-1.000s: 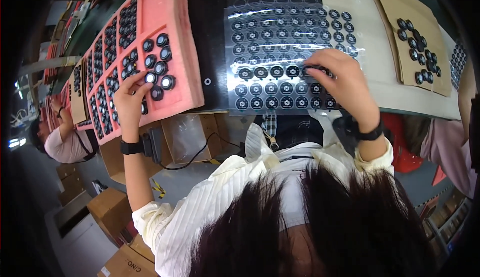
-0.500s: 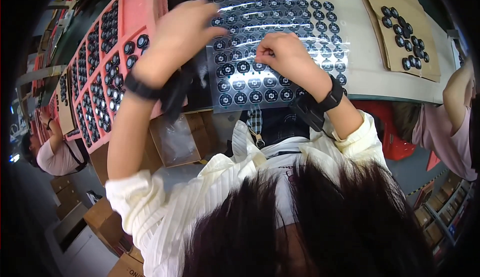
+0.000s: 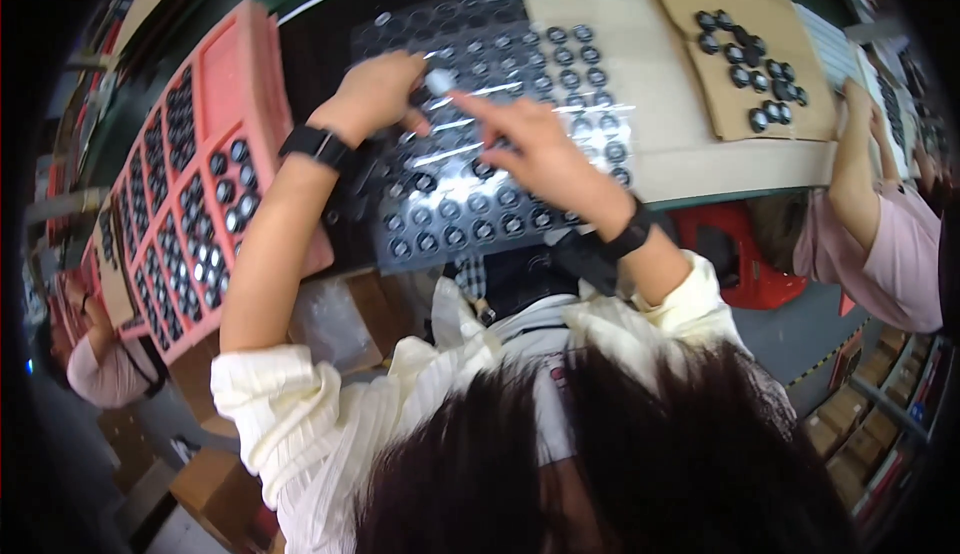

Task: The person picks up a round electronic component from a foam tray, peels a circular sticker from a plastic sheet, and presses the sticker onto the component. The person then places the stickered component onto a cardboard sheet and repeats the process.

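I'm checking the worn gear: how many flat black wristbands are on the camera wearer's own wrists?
2: one flat black wristband sits just behind the left hand, the other black wristband just behind the right hand. None on these wrists seems hidden.

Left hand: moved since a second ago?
Yes, rightward: the left hand was over the pink foam tray; now it's right of it, at the clear sheet.

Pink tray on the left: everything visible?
The pink tray looks like thick foam, cut into rectangular compartments. Most hold black round parts, some with shiny centres; the far right one shows bare pink. It lies face up, left of the clear sheet. The left forearm overlaps it in view; contact can't be told.
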Motion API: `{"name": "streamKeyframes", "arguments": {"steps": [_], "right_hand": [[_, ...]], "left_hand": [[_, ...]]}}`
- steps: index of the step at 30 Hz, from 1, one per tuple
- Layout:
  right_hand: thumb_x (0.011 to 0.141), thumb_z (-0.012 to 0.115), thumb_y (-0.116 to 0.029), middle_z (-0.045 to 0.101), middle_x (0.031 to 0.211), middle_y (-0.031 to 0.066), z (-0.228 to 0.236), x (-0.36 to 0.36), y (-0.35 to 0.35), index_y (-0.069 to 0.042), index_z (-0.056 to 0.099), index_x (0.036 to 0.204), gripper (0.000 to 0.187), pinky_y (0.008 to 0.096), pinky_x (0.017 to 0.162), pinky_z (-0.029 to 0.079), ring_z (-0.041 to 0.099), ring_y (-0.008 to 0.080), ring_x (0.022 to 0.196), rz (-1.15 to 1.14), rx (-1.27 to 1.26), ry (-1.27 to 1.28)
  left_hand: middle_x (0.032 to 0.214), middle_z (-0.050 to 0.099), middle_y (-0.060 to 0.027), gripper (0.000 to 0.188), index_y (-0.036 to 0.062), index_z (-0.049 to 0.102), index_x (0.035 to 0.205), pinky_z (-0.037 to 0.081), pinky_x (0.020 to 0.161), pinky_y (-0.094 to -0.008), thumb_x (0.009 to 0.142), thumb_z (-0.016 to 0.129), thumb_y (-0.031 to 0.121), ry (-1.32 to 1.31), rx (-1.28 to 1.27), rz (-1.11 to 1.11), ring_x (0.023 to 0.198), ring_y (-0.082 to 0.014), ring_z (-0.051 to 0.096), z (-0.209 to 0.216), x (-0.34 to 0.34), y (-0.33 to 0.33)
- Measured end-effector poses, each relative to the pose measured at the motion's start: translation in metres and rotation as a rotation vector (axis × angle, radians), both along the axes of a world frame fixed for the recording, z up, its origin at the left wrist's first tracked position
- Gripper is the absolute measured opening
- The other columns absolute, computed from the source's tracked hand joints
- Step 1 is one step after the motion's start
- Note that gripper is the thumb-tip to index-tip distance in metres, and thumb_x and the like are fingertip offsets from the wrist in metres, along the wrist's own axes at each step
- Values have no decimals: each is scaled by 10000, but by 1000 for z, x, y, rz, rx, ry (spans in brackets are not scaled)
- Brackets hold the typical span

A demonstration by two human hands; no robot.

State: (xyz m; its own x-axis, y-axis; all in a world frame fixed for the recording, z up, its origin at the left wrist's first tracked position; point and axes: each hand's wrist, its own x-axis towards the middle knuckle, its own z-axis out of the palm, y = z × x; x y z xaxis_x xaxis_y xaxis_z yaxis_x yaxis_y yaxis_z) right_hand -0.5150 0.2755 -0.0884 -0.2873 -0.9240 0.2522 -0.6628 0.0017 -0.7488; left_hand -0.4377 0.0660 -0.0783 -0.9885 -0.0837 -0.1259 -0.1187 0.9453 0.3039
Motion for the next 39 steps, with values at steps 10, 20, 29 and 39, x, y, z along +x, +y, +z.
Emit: {"name": "streamKeyframes", "arguments": {"steps": [10,20,29,39], "right_hand": [[635,641,-41,511,658,-30,51,7,24,-211,427,1221,647,344,823,331,480,158,686,89,-120,24],[653,651,-16,546,700,-2,94,-40,148,-117,195,1329,821,459,936,257,503,168,800,-322,-480,48],[633,641,39,543,707,30,76,-53,173,-36,326,1264,709,337,867,337,515,165,743,-569,-490,-76],[674,583,80,497,663,24,111,-89,156,-14,153,1321,783,368,885,359,543,174,778,-569,-614,-436]], "left_hand": [[870,562,-133,468,45,532,892,443,684,-364,496,719,210,-215,-233,-5,823,-299,549,23,-19,22],[797,590,-146,266,32,556,835,456,635,-378,714,593,266,330,-175,-280,761,-289,577,76,-178,153],[796,610,-147,469,-2,525,927,464,652,-346,711,598,408,174,-122,-111,769,-279,591,25,-246,198],[930,558,-110,319,-52,457,996,480,712,-235,705,587,-42,147,1386,-2,844,-130,569,98,-131,188]]}}
